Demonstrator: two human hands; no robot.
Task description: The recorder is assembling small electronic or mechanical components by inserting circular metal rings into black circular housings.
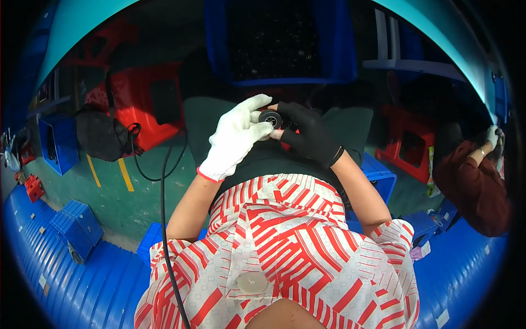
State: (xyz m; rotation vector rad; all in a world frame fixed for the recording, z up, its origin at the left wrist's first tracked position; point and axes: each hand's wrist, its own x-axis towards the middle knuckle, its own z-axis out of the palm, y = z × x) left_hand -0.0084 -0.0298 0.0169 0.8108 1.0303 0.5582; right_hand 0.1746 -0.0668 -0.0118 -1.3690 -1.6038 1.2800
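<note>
A small black toy wheel (270, 118) with a spoked hub sits between my hands, above my lap. My left hand (236, 131), in a white knitted glove with a red cuff, pinches it from the left with thumb and fingers. From the right, my right hand (309, 134) grips its edge; it wears a black glove that leaves the fingertips bare. A bit of red shows just below the wheel, and I cannot tell what it belongs to. Beyond my hands stands a blue bin (282, 82) with many small dark pieces in it.
Red plastic stools (134, 107) stand left and right (408, 142). A black bag (98, 134) hangs at the left stool. A black cable (163, 214) runs down my left side. Blue crates (76, 227) are on the green floor. At far right a co-worker's sleeve (471, 189) shows.
</note>
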